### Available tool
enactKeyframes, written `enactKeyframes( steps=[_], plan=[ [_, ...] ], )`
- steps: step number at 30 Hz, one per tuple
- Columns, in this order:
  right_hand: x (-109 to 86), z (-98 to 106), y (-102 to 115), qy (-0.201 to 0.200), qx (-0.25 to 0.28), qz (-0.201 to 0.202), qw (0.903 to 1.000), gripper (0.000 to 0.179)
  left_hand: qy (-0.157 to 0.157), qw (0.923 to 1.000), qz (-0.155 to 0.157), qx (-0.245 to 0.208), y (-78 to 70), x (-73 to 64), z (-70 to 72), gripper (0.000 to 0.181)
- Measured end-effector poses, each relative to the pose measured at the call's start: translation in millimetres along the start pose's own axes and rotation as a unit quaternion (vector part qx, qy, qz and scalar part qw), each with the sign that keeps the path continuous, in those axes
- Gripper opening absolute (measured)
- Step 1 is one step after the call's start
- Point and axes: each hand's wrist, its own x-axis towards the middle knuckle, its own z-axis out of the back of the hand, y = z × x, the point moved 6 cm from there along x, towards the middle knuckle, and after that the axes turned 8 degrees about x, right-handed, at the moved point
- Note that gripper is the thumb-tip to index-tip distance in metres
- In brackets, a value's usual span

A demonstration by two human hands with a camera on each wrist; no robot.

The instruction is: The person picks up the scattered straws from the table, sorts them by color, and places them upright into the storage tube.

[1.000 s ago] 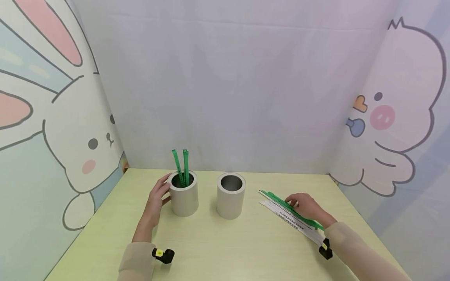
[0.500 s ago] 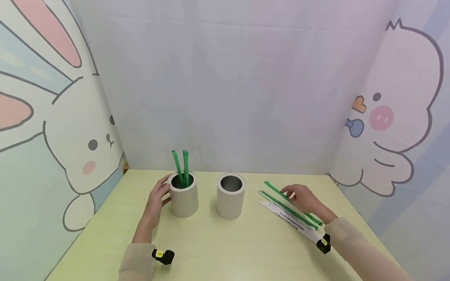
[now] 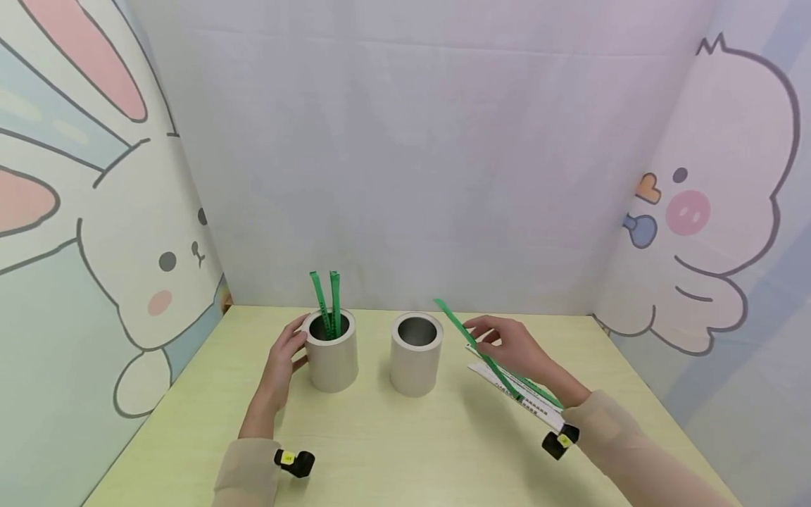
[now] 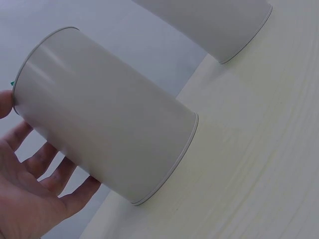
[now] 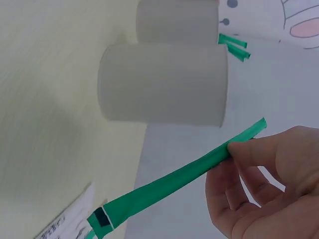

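My left hand (image 3: 279, 362) holds the side of the left light-grey cylindrical canister (image 3: 332, 362), its fingers bent against the wall and reaching up to the rim. Several green wrapped straws (image 3: 334, 303) stand inside that canister. In the right wrist view, my right hand (image 5: 271, 179) pinches one green wrapped straw (image 5: 169, 181) between thumb and fingers. That straw is held slanted in the air, right of the second canister (image 3: 415, 366), whose opening shows no straws. Below the right hand, white wrapped straws (image 3: 538, 406) and a green one (image 3: 538, 391) lie on the table.
Both canisters stand upright on the pale wooden table (image 3: 393, 451), a gap between them. A light cloth backdrop (image 3: 405, 176) rises behind the table, with cartoon-printed panels at left and right. A small black camera (image 3: 560, 442) sits on the right wrist, another on the left.
The right hand has lifted a green wrapped straw off the pile and carried it left toward the second canister. The left hand has stayed on its canister.
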Motion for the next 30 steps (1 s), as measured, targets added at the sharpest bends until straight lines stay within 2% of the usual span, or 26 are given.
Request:
enactKeyframes(
  steps=[4,8,10,20,25,30],
  plan=[
    [11.9,-14.8,27.1,-0.003,0.067,-0.006,0.9977,0.042,-0.001,1.0,-0.002,0.001,-0.2,0.0,0.4,0.053],
    [27.2,-31.5,53.6,-0.007,0.152,-0.002,0.9883,0.043,-0.003,1.0,0.0,-0.001,0.8,0.6,0.9,0.053],
    [36.2,-39.7,66.0,-0.014,0.176,0.008,0.9843,0.043,-0.003,1.0,0.001,-0.003,1.5,1.1,0.9,0.053],
    [84.2,-76.1,118.9,-0.058,0.238,0.062,0.9675,0.043,-0.002,1.0,-0.002,-0.004,2.0,1.6,0.8,0.052],
    [108.1,-90.0,140.3,-0.086,0.272,0.107,0.9526,0.042,-0.002,1.0,-0.003,-0.003,1.2,1.2,0.6,0.053],
    [127.1,-101.2,155.5,-0.113,0.303,0.129,0.9374,0.045,-0.003,1.0,-0.002,-0.006,0.7,0.4,0.3,0.053]
  ],
)
